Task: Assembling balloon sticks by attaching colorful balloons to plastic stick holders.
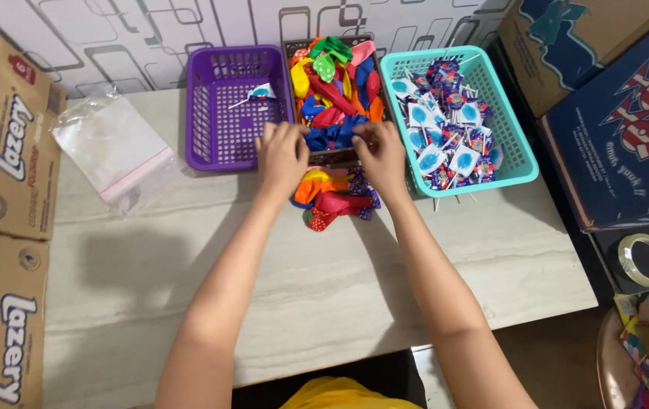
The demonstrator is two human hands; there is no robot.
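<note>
Both hands work at the near rim of the middle basket (292, 53), by the tabletop's far edge: left hand (282, 157) and right hand (379, 155) curl onto loose balloons (332, 198). Light, limp, stretchy rubber; pinch a bunch, I'd say.
</note>
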